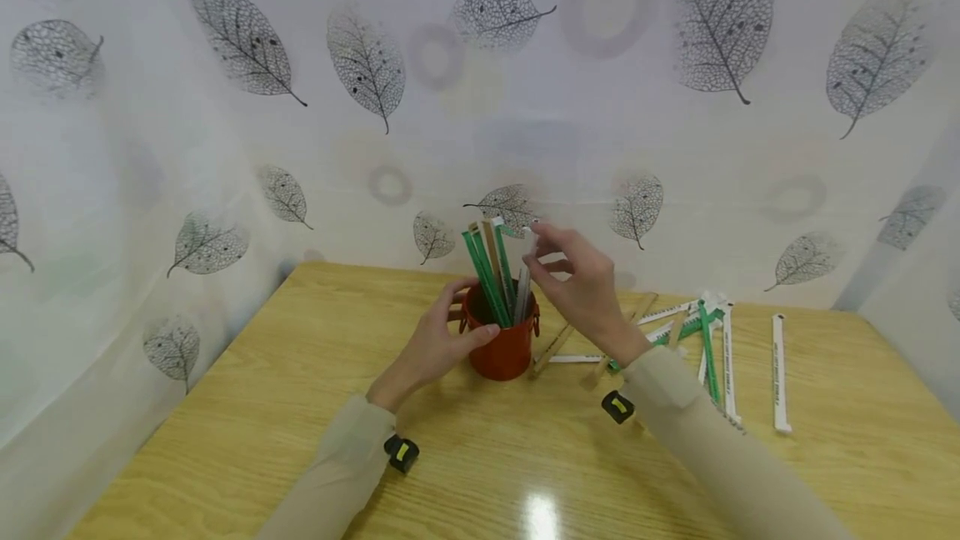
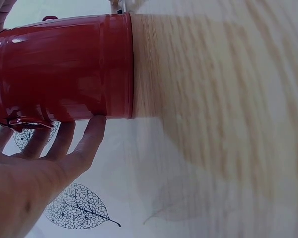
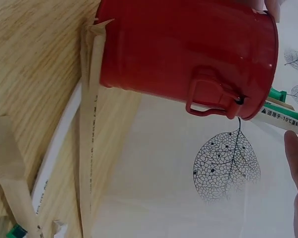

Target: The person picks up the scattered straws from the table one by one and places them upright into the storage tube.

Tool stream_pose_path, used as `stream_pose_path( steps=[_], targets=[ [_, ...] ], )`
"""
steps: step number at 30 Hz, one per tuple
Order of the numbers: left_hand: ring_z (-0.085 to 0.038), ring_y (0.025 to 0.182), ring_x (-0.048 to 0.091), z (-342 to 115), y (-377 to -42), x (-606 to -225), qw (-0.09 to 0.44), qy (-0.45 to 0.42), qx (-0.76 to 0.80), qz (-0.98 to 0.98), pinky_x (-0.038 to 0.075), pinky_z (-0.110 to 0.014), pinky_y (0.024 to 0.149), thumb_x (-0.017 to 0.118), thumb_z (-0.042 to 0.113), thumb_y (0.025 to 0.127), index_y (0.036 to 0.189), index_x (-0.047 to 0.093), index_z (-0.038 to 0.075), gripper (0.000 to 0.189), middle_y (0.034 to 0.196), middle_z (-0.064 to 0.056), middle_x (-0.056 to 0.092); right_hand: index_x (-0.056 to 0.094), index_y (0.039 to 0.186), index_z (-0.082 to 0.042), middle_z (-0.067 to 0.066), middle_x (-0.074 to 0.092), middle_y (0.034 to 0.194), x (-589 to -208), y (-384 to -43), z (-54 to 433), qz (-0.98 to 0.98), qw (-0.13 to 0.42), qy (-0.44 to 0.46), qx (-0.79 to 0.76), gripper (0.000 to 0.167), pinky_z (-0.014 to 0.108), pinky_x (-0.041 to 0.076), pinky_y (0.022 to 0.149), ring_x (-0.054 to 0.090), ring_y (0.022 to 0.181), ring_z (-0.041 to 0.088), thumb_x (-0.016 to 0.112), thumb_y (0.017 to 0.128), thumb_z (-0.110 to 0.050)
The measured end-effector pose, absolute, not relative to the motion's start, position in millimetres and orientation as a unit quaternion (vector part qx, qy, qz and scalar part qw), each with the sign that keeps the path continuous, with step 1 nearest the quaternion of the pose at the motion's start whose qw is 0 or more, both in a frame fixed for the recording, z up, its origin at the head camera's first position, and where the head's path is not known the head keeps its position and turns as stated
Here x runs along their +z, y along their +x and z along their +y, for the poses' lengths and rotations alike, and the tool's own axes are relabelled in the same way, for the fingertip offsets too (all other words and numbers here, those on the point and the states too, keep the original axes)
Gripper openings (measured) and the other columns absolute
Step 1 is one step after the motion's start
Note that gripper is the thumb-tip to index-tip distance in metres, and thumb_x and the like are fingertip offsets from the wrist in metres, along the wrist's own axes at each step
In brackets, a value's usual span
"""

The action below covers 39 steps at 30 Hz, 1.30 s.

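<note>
A red metal bucket (image 1: 501,357) with small side handles stands on the table, holding several green straws (image 1: 486,277) and brown ones. My left hand (image 1: 435,342) grips the bucket from its left side, thumb at the front near the rim. In the left wrist view its fingers lie along the bucket's wall (image 2: 64,69). Above the bucket's right side, my right hand (image 1: 581,282) pinches the upper end of a white paper-wrapped straw (image 1: 522,294), whose lower part is inside the bucket. Printed characters show on this white wrapper (image 3: 283,120) in the right wrist view.
Right of the bucket lies a loose pile of white, green and brown wrapped straws (image 1: 708,348), partly behind my right forearm. One white straw (image 1: 780,373) lies apart, farther right. A leaf-patterned curtain (image 1: 525,148) hangs behind the wooden table (image 1: 300,357).
</note>
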<state>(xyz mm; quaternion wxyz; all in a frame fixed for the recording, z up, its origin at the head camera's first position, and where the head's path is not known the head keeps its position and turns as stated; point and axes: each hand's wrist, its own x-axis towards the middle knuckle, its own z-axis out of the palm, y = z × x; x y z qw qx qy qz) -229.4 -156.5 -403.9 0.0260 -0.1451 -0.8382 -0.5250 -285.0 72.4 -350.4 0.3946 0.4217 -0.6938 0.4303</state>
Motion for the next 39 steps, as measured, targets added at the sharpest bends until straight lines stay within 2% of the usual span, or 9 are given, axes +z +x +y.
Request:
stream_pose_path(
  steps=[13, 21, 23, 26, 31, 36, 39],
  targets=[
    [-0.037, 0.134, 0.054, -157.9, -227.8, -402.6, 0.022, -0.144, -0.527, -0.837, 0.047, -0.06, 0.11, 0.071, 0.041, 0.094, 0.151, 0.038, 0.035, 0.066, 0.153, -0.006, 0.049, 0.062, 0.132, 0.007, 0.019, 0.07, 0.1, -358.5, -282.5, 71.0, -0.715, 0.361, 0.433, 0.413, 0.051, 0.031, 0.064, 0.068, 0.073, 0.088, 0.03, 0.074, 0.083, 0.014],
    [-0.036, 0.134, 0.054, -157.5, -229.2, -404.0, 0.027, -0.149, -0.527, -0.836, 0.047, -0.058, 0.11, 0.072, 0.039, 0.093, 0.151, 0.038, 0.033, 0.067, 0.153, -0.007, 0.049, 0.053, 0.145, 0.003, 0.02, 0.072, 0.109, -356.3, -281.7, 90.3, -0.732, 0.352, 0.43, 0.395, 0.065, 0.029, 0.063, 0.072, 0.075, 0.092, 0.03, 0.074, 0.084, 0.011],
    [-0.036, 0.134, 0.054, -157.4, -229.4, -404.0, 0.026, -0.15, -0.527, -0.836, 0.047, -0.058, 0.11, 0.072, 0.039, 0.093, 0.151, 0.038, 0.033, 0.067, 0.153, -0.007, 0.049, 0.057, 0.141, 0.002, 0.02, 0.073, 0.11, -354.2, -281.5, 99.2, -0.734, 0.352, 0.428, 0.393, 0.06, 0.026, 0.063, 0.073, 0.075, 0.092, 0.03, 0.073, 0.084, 0.012],
    [-0.037, 0.132, 0.055, -157.5, -229.4, -403.7, 0.027, -0.148, -0.525, -0.837, 0.048, -0.059, 0.108, 0.072, 0.039, 0.093, 0.151, 0.039, 0.033, 0.068, 0.152, -0.008, 0.05, 0.068, 0.126, 0.001, 0.017, 0.074, 0.107, -351.3, -280.6, 116.0, -0.744, 0.34, 0.438, 0.373, 0.045, 0.02, 0.061, 0.072, 0.074, 0.089, 0.027, 0.072, 0.083, 0.015],
    [-0.038, 0.132, 0.055, -157.6, -229.0, -403.5, 0.027, -0.147, -0.527, -0.836, 0.049, -0.06, 0.107, 0.072, 0.04, 0.092, 0.151, 0.039, 0.034, 0.068, 0.152, -0.008, 0.05, 0.075, 0.101, -0.005, 0.006, 0.075, 0.094, -352.8, -272.8, 148.6, -0.799, 0.251, 0.468, 0.283, 0.027, 0.018, 0.058, 0.066, 0.07, 0.08, 0.017, 0.072, 0.082, 0.015],
    [-0.036, 0.132, 0.054, -157.6, -228.4, -404.0, 0.022, -0.14, -0.528, -0.837, 0.049, -0.059, 0.107, 0.073, 0.04, 0.092, 0.151, 0.038, 0.038, 0.069, 0.15, -0.007, 0.051, 0.075, 0.099, -0.009, 0.002, 0.073, 0.095, -362.6, -258.0, 174.9, -0.877, 0.092, 0.442, 0.162, 0.02, 0.023, 0.058, 0.067, 0.069, 0.083, 0.014, 0.074, 0.086, 0.006],
    [-0.037, 0.132, 0.054, -157.4, -228.5, -404.6, 0.018, -0.139, -0.529, -0.837, 0.048, -0.059, 0.107, 0.073, 0.041, 0.092, 0.151, 0.038, 0.038, 0.068, 0.151, -0.007, 0.05, 0.077, 0.101, -0.011, 0.002, 0.072, 0.098, -368.6, -249.2, 184.0, -0.9, 0.031, 0.42, 0.108, 0.02, 0.024, 0.058, 0.069, 0.069, 0.086, 0.017, 0.075, 0.086, 0.003]
  ],
)
